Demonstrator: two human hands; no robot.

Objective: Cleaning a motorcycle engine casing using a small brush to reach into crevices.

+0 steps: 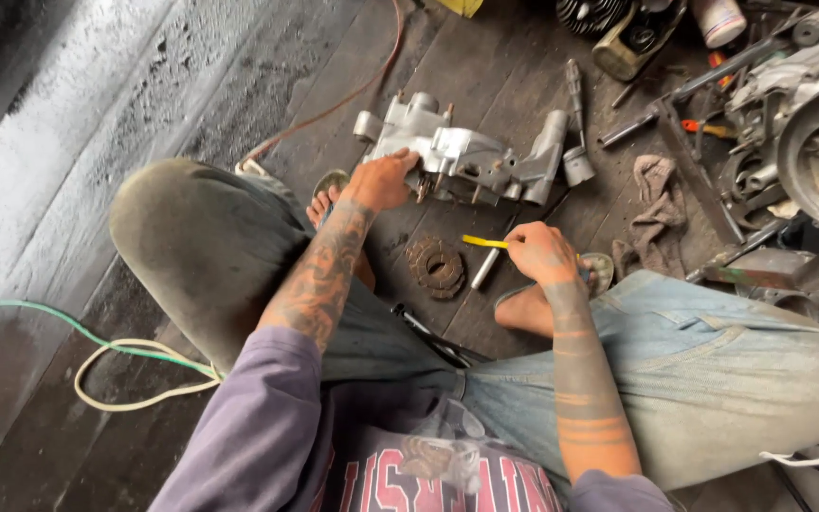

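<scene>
1. We are squatting on a dark plank floor, knees spread wide, with an aluminium engine crankcase half lying on the boards just ahead of our feet.

2. Our left hand rests on the near left end of the crankcase half, fingers curled over its edge and pressed against the metal, so the casting is held down rather than lifted.

3. Our right hand sits lower and nearer to us, fingers pinched together on a slim yellow-handled tool. We cannot tell what kind of tip the tool has, because it is too small to see.

4. The relation that matters: the crankcase half lies up and to the left of the right hand, apart from it, with its long axis running left to right across the view. The yellow-handled tool lies almost parallel to that axis, its free end pointing left toward the gap between the hands.

5. The left hand is the nearer one and already touches the casting, while the right hand stands clear of it, near its right-hand end.

6. Between the hands and below the casting lie a rusty round clutch plate and, just beside it, a short metal pin, both flat on the boards.

7. A grey rag lies crumpled to the right, well apart from both hands.
</scene>
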